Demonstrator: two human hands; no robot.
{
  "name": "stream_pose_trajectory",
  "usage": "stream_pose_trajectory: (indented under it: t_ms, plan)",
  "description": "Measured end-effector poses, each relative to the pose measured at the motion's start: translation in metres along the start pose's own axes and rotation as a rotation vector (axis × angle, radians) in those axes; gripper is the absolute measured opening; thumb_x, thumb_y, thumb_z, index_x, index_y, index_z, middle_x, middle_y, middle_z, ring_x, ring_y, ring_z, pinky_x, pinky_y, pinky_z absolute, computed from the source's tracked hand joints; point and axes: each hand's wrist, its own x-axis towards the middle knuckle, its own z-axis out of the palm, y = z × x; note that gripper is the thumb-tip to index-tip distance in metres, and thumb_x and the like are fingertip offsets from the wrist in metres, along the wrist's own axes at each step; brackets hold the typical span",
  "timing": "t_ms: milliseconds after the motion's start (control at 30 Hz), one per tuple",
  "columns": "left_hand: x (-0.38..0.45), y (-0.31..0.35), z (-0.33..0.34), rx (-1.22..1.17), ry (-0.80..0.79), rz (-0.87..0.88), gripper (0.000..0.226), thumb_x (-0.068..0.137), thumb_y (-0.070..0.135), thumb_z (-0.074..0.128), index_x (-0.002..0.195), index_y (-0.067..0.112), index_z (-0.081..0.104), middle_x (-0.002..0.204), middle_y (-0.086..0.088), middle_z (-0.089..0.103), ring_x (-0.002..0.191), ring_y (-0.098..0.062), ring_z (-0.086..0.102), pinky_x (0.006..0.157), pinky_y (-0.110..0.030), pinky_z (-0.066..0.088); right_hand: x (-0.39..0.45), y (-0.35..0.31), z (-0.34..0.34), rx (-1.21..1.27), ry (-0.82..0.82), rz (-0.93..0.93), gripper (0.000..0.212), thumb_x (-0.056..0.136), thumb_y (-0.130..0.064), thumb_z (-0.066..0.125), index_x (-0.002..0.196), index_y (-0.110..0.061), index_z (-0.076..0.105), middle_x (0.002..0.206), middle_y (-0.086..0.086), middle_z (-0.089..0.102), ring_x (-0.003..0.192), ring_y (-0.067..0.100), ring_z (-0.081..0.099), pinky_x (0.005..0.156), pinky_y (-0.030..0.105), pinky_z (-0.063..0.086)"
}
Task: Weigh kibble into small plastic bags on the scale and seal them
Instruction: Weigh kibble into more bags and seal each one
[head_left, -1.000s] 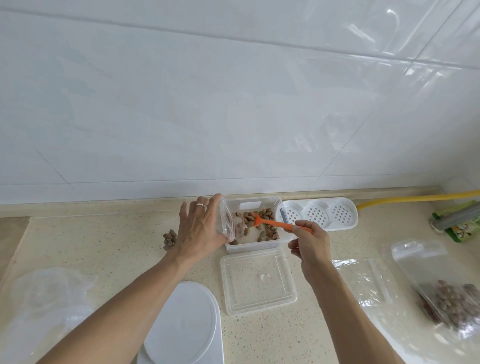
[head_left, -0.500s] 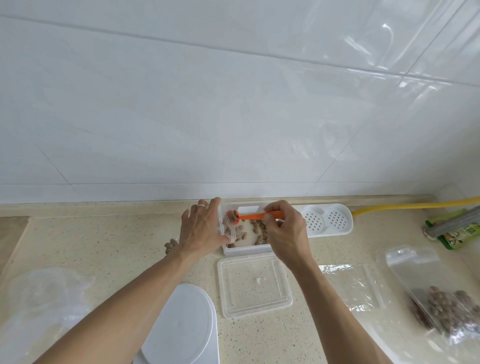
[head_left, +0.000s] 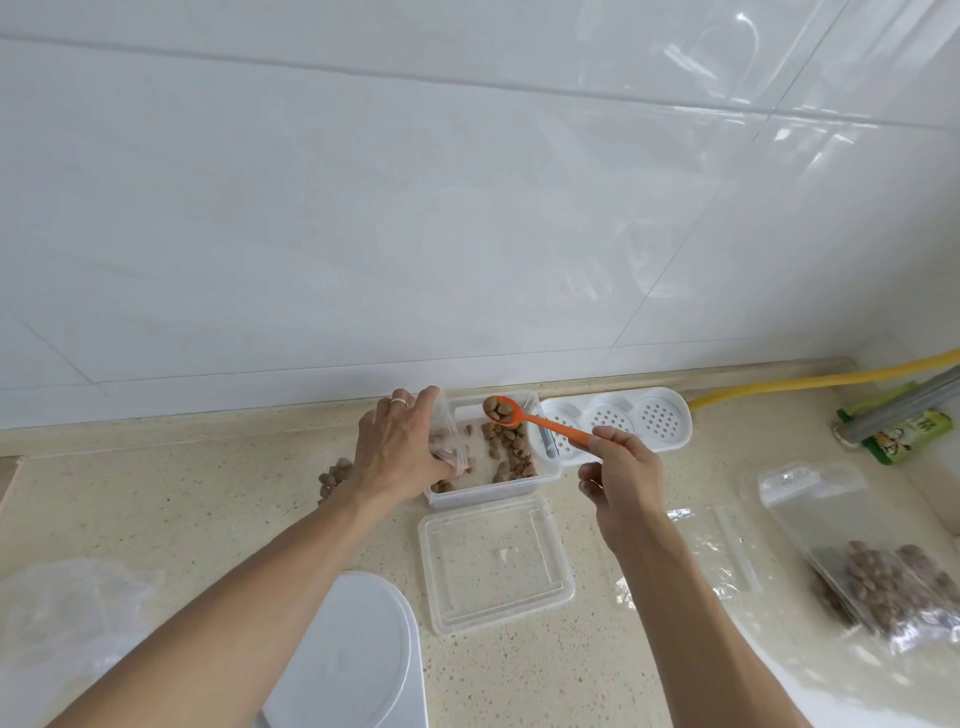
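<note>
A speckled beige tabletop (head_left: 208, 499) runs along a glossy white tiled wall (head_left: 467, 208). Against that wall sits the clear kibble tub (head_left: 540, 467), with loose brown kibble (head_left: 511, 449) on its floor. The left hand (head_left: 402, 452) pinches a small clear plastic bag (head_left: 448, 441) at the tub's left edge, its mouth turned toward the right hand. The right hand (head_left: 621, 478) grips the handle of an orange spoon (head_left: 540, 422), whose bowl is loaded with a few pieces and hangs above the tub's far side, just right of the bag.

To do this step well, I would keep the bowl level while it travels left, hold the bag mouth wide and over the tub so strays fall back in, and tip only once the bowl is inside the opening.

By count: one tub, one spoon, and one bag in hand. One clear square lid (head_left: 496, 558) lies just nearer than the hands. One white scale (head_left: 358, 654) sits below the left forearm. One white perforated tray (head_left: 618, 423) with three round wells stands beyond the right hand. To its right lie one flat empty bag (head_left: 717, 545) and, further right, filled bags of kibble (head_left: 883, 582), apparently two. A small spill of kibble (head_left: 332, 475) lies left of the left hand.
</note>
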Motion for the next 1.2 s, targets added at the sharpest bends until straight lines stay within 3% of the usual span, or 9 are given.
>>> stream_pose_trajectory:
  t_ms: [200,300,367,533,700,867,967,1100,1200]
  plan:
    - [0.002,0.003,-0.002,-0.004,0.014,0.002,0.084,0.064,0.053,0.079,0.130,0.024,0.037,0.113,-0.006,0.052,0.106,-0.025,0.050,0.087,-0.038,0.043,-0.018,-0.011,0.015,-0.491,-0.197,-0.528,0.015,0.093,-0.005,0.057,0.092,-0.019,0.063,0.085,0.005,0.068,0.052,0.009,0.056,0.051,0.028,0.048]
    - [0.001,0.004,-0.001,-0.046,0.030,-0.002,0.076,0.066,0.049,0.079,0.127,0.026,0.039,0.109,-0.005,0.052,0.104,-0.025,0.051,0.085,-0.037,0.044,-0.029,-0.007,0.030,-0.780,-0.398,-0.860,0.013,0.094,-0.004,0.054,0.094,-0.014,0.062,0.069,-0.004,0.062,0.048,0.008,0.048,0.046,0.017,0.033]
    - [0.000,0.002,-0.001,-0.092,0.036,-0.023,0.071,0.068,0.044,0.078,0.124,0.028,0.039,0.106,-0.003,0.051,0.103,-0.024,0.051,0.083,-0.035,0.044,-0.030,-0.006,0.032,-0.813,-0.393,-0.941,0.011,0.095,-0.006,0.054,0.095,-0.014,0.062,0.064,-0.003,0.061,0.051,0.012,0.049,0.047,0.020,0.032]
    - [-0.001,-0.009,-0.002,-0.138,0.034,-0.045,0.073,0.068,0.046,0.079,0.126,0.028,0.039,0.106,-0.002,0.051,0.101,-0.023,0.051,0.080,-0.035,0.045,-0.028,-0.009,0.026,-0.719,-0.352,-0.862,0.011,0.094,-0.005,0.059,0.093,-0.013,0.065,0.067,-0.006,0.063,0.057,0.011,0.053,0.051,0.016,0.037]
    - [-0.007,-0.012,-0.003,-0.184,0.036,-0.045,0.075,0.067,0.045,0.081,0.127,0.027,0.039,0.111,-0.005,0.053,0.105,-0.024,0.051,0.083,-0.040,0.047,-0.034,-0.017,0.025,-0.501,-0.247,-0.742,0.014,0.092,-0.004,0.059,0.090,-0.016,0.066,0.071,0.000,0.066,0.057,0.031,0.060,0.051,0.040,0.050]
    - [-0.016,-0.028,-0.004,-0.201,0.065,-0.054,0.079,0.066,0.051,0.078,0.130,0.026,0.040,0.113,-0.006,0.055,0.107,-0.027,0.051,0.084,-0.041,0.046,-0.012,-0.001,0.015,-0.386,0.011,-0.521,0.016,0.094,-0.003,0.052,0.094,-0.014,0.064,0.081,0.007,0.068,0.054,0.018,0.060,0.045,0.021,0.047]
    - [-0.024,-0.038,-0.005,-0.185,0.054,-0.059,0.083,0.063,0.054,0.071,0.134,0.024,0.041,0.108,-0.004,0.058,0.106,-0.027,0.052,0.082,-0.038,0.044,0.001,0.027,0.010,-0.555,-0.086,-0.446,0.018,0.100,-0.008,0.047,0.097,-0.019,0.062,0.086,0.000,0.066,0.052,0.016,0.063,0.042,0.017,0.043]
    - [-0.027,-0.041,-0.002,-0.197,0.065,-0.063,0.094,0.052,0.073,0.043,0.133,0.027,0.040,0.102,0.000,0.062,0.105,-0.025,0.051,0.084,-0.040,0.044,0.003,0.052,0.018,-0.667,-0.311,-0.429,0.024,0.100,-0.008,0.049,0.092,-0.026,0.063,0.081,0.003,0.066,0.050,0.015,0.063,0.050,0.028,0.053]
    - [-0.024,-0.040,-0.002,-0.154,0.082,-0.043,0.091,0.054,0.079,0.040,0.130,0.027,0.041,0.097,0.003,0.062,0.102,-0.022,0.051,0.084,-0.039,0.043,0.004,0.054,0.024,-0.658,-0.362,-0.370,0.019,0.099,-0.006,0.051,0.097,-0.018,0.065,0.089,0.002,0.067,0.051,0.018,0.064,0.050,0.026,0.050]
